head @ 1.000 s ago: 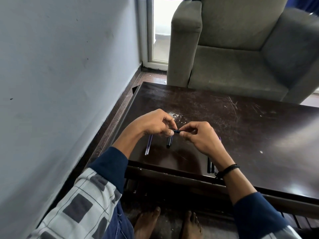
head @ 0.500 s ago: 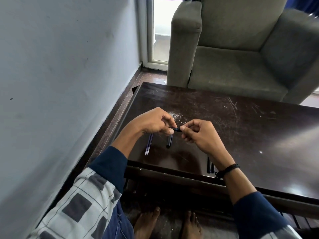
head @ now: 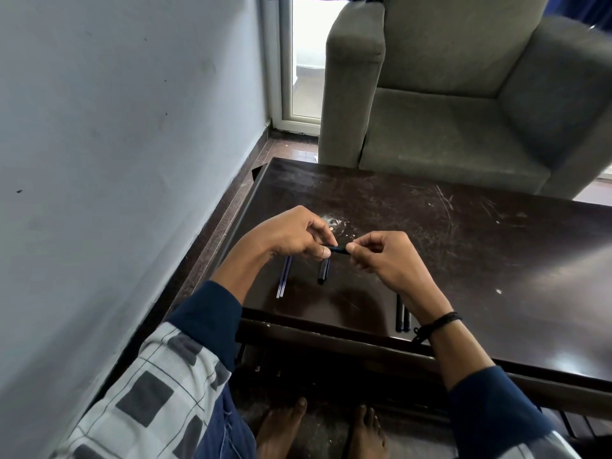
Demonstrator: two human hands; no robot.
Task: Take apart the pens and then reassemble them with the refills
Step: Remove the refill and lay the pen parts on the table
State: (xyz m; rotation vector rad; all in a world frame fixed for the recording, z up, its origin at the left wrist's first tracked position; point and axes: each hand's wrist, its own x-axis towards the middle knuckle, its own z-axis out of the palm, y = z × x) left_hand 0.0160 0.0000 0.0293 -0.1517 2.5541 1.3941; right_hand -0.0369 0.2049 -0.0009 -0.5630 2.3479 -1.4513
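Above the dark wooden table (head: 463, 260), my left hand (head: 291, 235) and my right hand (head: 387, 260) pinch the two ends of a short dark pen part (head: 338, 249), held level between them. Two thin blue refills (head: 284, 276) lie side by side on the table under my left wrist. A black pen cap piece (head: 323, 271) lies just below the held part. Two black pen barrels (head: 402, 314) lie near the table's front edge, partly hidden by my right wrist.
A grey armchair (head: 463, 111) stands right behind the table. A pale wall (head: 116, 160) runs close along the left, with a narrow floor strip between it and the table. My bare feet (head: 324, 429) rest under the table's front edge.
My hands have drawn slightly apart, and more of the dark pen part shows between the fingertips. The pieces on the table have not moved.
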